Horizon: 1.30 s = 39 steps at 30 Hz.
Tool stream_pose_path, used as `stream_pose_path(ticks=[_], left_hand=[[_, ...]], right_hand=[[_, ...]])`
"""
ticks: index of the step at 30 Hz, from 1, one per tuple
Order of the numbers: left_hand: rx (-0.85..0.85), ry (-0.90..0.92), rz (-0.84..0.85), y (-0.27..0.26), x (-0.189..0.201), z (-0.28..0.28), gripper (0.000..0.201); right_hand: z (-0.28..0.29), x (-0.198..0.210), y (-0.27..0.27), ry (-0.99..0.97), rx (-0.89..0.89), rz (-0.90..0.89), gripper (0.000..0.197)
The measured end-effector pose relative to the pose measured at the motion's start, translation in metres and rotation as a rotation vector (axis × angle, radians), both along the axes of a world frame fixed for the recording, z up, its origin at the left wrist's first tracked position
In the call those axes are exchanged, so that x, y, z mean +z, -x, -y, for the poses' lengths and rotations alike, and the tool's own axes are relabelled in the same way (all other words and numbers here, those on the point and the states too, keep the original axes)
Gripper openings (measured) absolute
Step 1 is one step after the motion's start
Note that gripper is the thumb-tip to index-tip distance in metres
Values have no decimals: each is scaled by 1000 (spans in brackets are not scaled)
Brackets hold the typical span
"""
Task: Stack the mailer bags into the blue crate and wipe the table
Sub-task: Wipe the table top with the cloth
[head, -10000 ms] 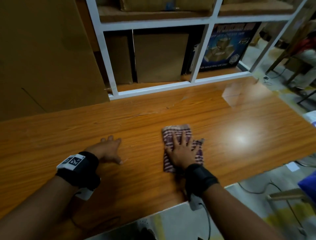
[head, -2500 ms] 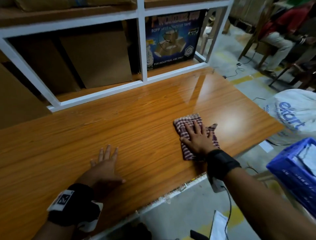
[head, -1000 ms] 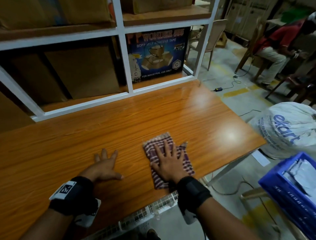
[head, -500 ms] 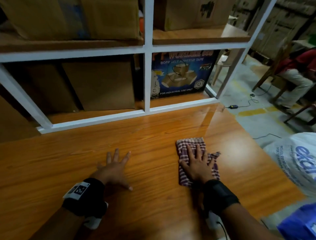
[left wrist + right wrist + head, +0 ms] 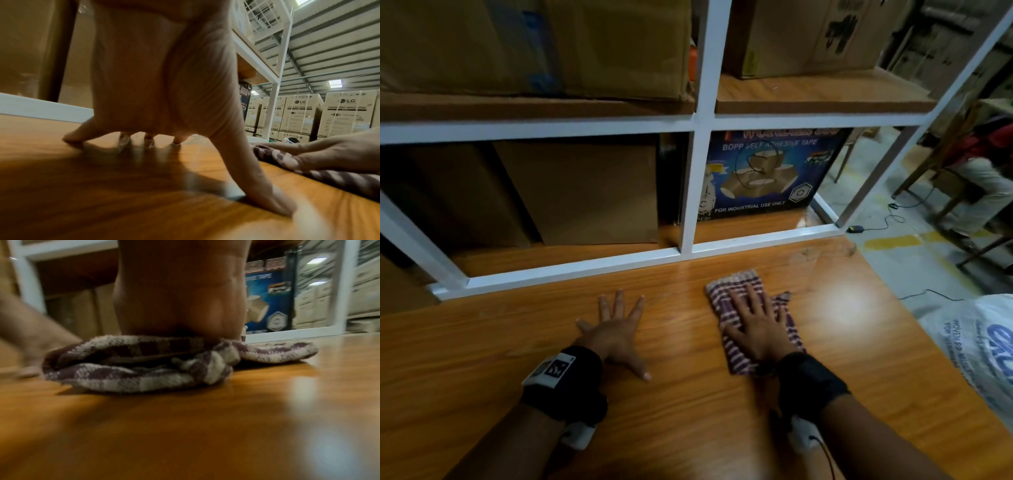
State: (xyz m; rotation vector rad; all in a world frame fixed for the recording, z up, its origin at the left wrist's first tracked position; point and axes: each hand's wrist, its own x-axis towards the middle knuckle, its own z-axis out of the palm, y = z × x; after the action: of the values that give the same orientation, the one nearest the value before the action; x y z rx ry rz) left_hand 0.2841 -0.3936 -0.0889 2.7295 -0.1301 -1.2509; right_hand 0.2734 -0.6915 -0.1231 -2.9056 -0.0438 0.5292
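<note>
A folded maroon-and-white checked cloth [image 5: 732,291] lies on the wooden table [image 5: 688,428], right of centre and close to the shelf frame. My right hand [image 5: 755,323] lies flat on it with straight spread fingers, pressing it down; the right wrist view shows the cloth [image 5: 144,363] bunched under the palm. My left hand [image 5: 616,329] rests flat on bare wood to the left, fingers spread, its fingertips [image 5: 72,136] touching the table. The cloth [image 5: 308,170] shows at the right of the left wrist view. No mailer bags or blue crate are in view.
A white shelf frame [image 5: 688,192] stands along the table's far edge, holding cardboard boxes [image 5: 585,192] and a blue tape carton [image 5: 763,174]. A white sack [image 5: 983,346] sits on the floor past the table's right edge. A seated person [image 5: 986,171] is at far right.
My right hand has pushed the cloth away from the near edge toward the shelf frame. The head view has tilted up, so the blue crate has left the picture. The left hand stays flat on the table.
</note>
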Motion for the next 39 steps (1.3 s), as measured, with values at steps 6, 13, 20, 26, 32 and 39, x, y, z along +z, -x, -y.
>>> stream_pose_path(ticks=[6, 13, 20, 26, 32, 39], left_hand=[[-25, -146, -36, -21, 2, 22, 169], [-39, -171, -9, -27, -8, 24, 170], [-45, -149, -26, -26, -11, 22, 174], [-26, -187, -47, -33, -4, 26, 172], [-25, -202, -28, -28, 2, 27, 173], [-32, -157, -25, -14, 11, 21, 167]], right_hand=[[-16, 6, -58, 2, -286, -46, 78], [-79, 2, -67, 3, 254, -14, 68], [41, -2, -93, 26, -95, 51, 71], [12, 2, -88, 11, -202, -5, 77], [-35, 4, -30, 41, 230, -26, 76], [95, 2, 12, 50, -198, 7, 76]])
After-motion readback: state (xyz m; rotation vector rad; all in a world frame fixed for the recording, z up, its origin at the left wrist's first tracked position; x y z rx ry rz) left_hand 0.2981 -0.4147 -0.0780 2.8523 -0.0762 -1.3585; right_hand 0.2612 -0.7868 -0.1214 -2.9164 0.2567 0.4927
